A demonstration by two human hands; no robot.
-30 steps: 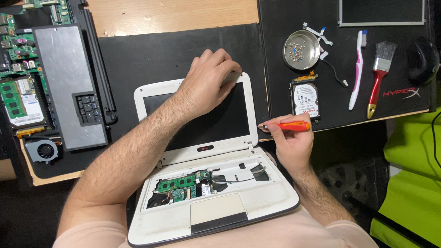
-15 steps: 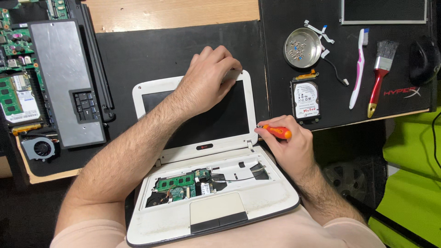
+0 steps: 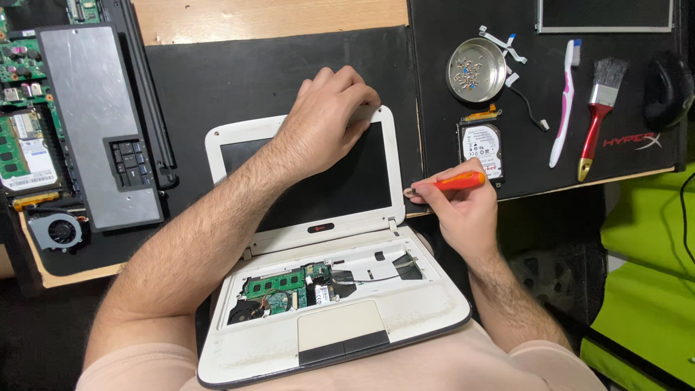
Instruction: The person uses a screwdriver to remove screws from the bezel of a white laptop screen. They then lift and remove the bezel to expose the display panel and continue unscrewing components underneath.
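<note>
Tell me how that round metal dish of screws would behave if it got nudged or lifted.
The dish looks thin, shallow and shiny, so it is probably light and may slide easily on the black mat. The small screws lie loose inside, so a tilt would likely spill or scatter them. Its flat base suggests it would not roll.

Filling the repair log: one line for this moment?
left hand grips laptop lid top | right hand holds orange screwdriver at lid's right edge
</note>
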